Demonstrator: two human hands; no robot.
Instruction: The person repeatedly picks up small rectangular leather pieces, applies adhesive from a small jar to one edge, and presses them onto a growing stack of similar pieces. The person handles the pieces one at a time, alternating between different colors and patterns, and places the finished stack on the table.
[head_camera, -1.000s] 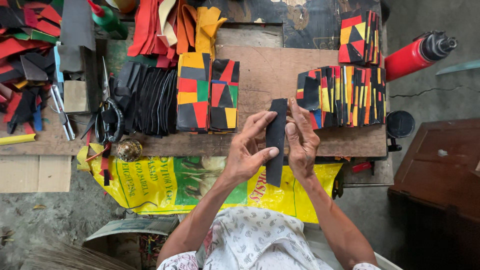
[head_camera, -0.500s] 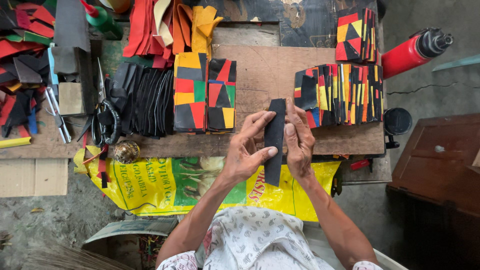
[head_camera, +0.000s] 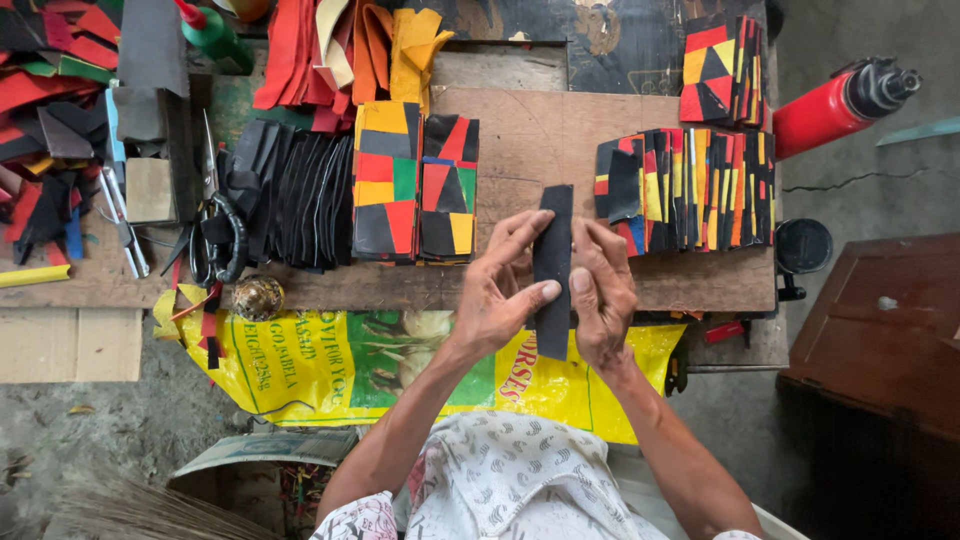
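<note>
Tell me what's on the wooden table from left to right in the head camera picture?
Scissors → black strips → two patchwork panels → left hand → black strip held in both hands → right hand → row of patchwork pieces → red bottle.

A black leather strip (head_camera: 553, 270) is held upright between the left hand (head_camera: 500, 295) and the right hand (head_camera: 600, 292), pinched by both thumbs above the near edge of a wooden workbench (head_camera: 530, 130). Two patchwork panels (head_camera: 415, 180) in yellow, red, green and black are laid flat to the left, beside a fanned row of black pieces (head_camera: 295, 195) and scissors (head_camera: 215, 235). A row of multicoloured panels (head_camera: 700, 190) is stacked to the right; a red cylinder (head_camera: 835, 105) lies far right.
</note>
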